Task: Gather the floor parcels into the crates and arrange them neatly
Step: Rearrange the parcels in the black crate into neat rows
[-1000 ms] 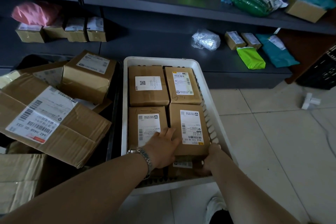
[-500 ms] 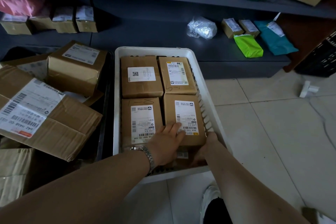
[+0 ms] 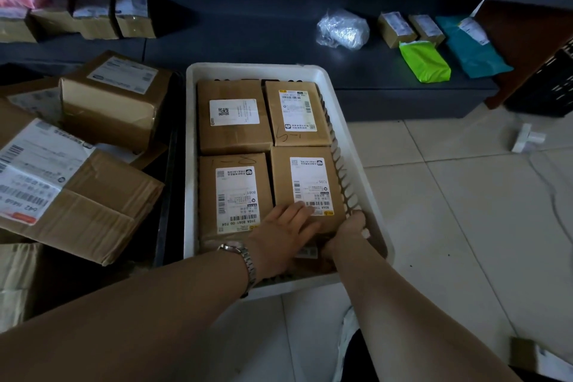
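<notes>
A white crate [image 3: 254, 70] stands on the tiled floor with brown labelled parcels packed in it. Its top layer shows a far-left parcel [image 3: 232, 115], a far-right parcel [image 3: 296, 115], a near-left parcel [image 3: 234, 192] and a near-right parcel [image 3: 307, 183]. My left hand [image 3: 285, 236], with a watch on its wrist, lies flat on the near edge of the near-right parcel with straight fingers. My right hand [image 3: 347, 232] grips that parcel's near right corner, with its fingers tucked down beside the crate wall. The label of a lower parcel [image 3: 307, 253] shows beneath.
A black crate at the left is piled with big cardboard boxes [image 3: 77, 195] [image 3: 114, 96]. The low shelf behind holds a green bag [image 3: 424, 62], a teal bag [image 3: 468, 46] and a clear plastic bundle [image 3: 342, 29]. A white plastic piece [image 3: 527, 138] and a small box [image 3: 524, 353] lie on the floor.
The view has tipped down and drawn closer to the crate. Both hands stay on the near-right parcel. My left hand has slid slightly right onto its label.
</notes>
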Tool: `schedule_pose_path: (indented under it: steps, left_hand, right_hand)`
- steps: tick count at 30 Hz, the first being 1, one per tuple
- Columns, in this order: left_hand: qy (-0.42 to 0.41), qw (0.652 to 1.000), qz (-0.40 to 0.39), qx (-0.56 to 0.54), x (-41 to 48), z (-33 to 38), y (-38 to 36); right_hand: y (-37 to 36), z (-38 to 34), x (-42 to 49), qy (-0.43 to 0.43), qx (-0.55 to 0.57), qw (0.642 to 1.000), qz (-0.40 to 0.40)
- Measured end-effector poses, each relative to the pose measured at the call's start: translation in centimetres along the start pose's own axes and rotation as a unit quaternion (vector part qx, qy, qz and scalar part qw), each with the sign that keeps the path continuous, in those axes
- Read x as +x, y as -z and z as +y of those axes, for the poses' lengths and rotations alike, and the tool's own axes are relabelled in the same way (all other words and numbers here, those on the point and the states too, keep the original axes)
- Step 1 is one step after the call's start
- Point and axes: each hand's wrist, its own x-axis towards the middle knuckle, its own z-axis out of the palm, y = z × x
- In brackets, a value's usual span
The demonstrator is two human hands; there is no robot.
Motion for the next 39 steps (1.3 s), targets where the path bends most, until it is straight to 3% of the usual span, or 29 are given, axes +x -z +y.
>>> schedule_pose_path:
  steps: [4, 10, 18, 23, 26, 28, 33, 39]
  left_hand:
    - [-0.013, 1.000, -0.004, 0.001, -0.2, -0.1, 0.0]
    - [-0.020, 1.000, -0.006, 0.001, -0.2, -0.4, 0.0]
    - [-0.014, 0.998, -0.013, -0.055, 0.1, -0.7, 0.4]
    - [0.099, 0.989, -0.012, -0.111, -0.5, -1.8, 1.0]
    - [0.222, 0.964, -0.066, -0.133, -0.9, -2.6, 1.1]
    - [0.251, 0.953, -0.099, -0.137, -1.1, -2.7, 1.1]
    - [0.219, 0.944, -0.056, -0.241, -0.9, -3.0, 1.6]
    - [0.187, 0.923, -0.067, -0.329, -0.6, -0.6, 2.1]
  right_hand:
    - [-0.2, 2.0, 0.4, 0.036, 0.041, 0.998, 0.031]
    - [-0.1, 2.3, 0.9, 0.040, 0.049, 0.998, -0.002]
    - [0.5, 2.3, 2.1, -0.011, 0.100, 0.995, -0.023]
    - [0.0, 2.2, 0.9, 0.031, 0.052, 0.998, -0.005]
    - [0.0, 1.8, 0.6, 0.044, 0.029, 0.999, -0.010]
    - [0.3, 1.5, 0.5, 0.021, 0.018, 0.999, -0.026]
    - [0.7, 0.7, 0.6, -0.026, -0.031, 0.998, -0.053]
    - [1.3, 0.1, 0.9, -0.036, -0.057, 0.997, -0.039]
